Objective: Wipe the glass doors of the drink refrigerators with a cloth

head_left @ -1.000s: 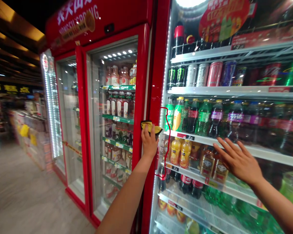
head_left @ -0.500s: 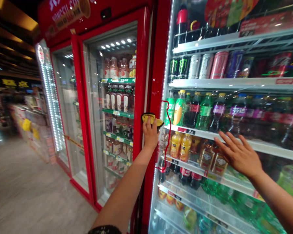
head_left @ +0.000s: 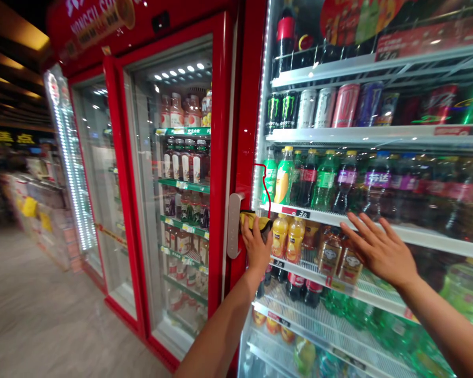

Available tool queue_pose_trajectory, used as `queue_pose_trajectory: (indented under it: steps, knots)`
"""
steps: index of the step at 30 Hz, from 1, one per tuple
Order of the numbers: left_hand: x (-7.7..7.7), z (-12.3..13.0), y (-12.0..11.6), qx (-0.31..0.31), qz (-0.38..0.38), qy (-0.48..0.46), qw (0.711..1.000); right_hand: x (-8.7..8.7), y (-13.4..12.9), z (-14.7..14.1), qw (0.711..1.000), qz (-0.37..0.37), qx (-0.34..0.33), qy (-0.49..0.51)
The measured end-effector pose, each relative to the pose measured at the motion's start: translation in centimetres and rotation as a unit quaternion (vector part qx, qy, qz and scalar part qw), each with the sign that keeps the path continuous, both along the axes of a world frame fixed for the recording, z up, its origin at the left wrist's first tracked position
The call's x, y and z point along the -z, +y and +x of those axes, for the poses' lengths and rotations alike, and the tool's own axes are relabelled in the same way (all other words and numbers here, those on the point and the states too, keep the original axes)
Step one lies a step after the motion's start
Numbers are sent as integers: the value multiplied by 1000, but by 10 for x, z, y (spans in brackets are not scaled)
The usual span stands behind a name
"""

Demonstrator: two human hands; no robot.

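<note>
My left hand (head_left: 256, 247) holds a yellow and black cloth (head_left: 254, 220) near the left edge of the right-hand fridge's glass door, just right of a pale door handle (head_left: 233, 226). Part of the cloth is hidden behind the fingers. My right hand (head_left: 382, 252) has its fingers spread over the same glass, in front of the shelf edge below the soda bottles. It holds nothing. Behind the glass stand orange juice bottles (head_left: 295, 239), soda bottles (head_left: 325, 181) and cans (head_left: 346, 106) on white shelves.
A red-framed fridge (head_left: 219, 157) with bottles on green-edged shelves stands to the left, its doors shut. Further left are a lit fridge side (head_left: 69, 157), a counter with boxes (head_left: 35, 210) and grey floor (head_left: 63, 325).
My left hand has moved right and down with the cloth, uncovering the pale handle. My right hand stays spread at nearly the same spot on the door. The view has shifted slightly.
</note>
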State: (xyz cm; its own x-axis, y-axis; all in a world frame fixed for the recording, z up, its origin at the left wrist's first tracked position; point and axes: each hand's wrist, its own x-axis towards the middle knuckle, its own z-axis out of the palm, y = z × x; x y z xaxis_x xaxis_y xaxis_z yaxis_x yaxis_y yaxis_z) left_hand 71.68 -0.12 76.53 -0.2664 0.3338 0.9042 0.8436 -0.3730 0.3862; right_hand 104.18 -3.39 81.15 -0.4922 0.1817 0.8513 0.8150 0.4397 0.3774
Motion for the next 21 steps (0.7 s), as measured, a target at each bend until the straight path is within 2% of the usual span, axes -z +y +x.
queue_pose_trajectory:
  steps: [2,6,8,9,10,14,15,16,17,18,19,21]
  knots:
    - [-6,1,1,-4,-6,-21,1000,0,0,0,1000,1,0,-2]
    - [-53,5,15,-10,13,-50,999,0,1,1,1000,4,4,-10]
    - [-63,8,18,-22,15,-58,998,0,1,2,1000,5,9,-11]
    - [-59,9,17,-30,13,-59,998,-1,0,2,1000,5,11,-12]
    - [-48,10,15,-38,8,-57,998,-1,0,2,1000,5,12,-13]
    - [26,5,-3,-37,-25,14,999,-1,2,2,1000,3,13,-15]
    - [40,1,-5,-30,-28,46,998,-1,2,2,1000,2,12,-15]
    - [48,-3,-5,-24,-27,74,997,-1,3,3,1000,2,12,-15]
    - [48,-7,-4,-14,-23,106,994,0,4,3,1000,1,12,-15]
    - [41,-10,-1,-2,-15,136,991,1,4,3,1000,2,13,-15]
    - [27,-12,3,11,-5,159,987,1,5,3,1000,3,13,-15]
    - [-11,-7,12,30,20,171,985,2,6,4,1000,4,14,-17]
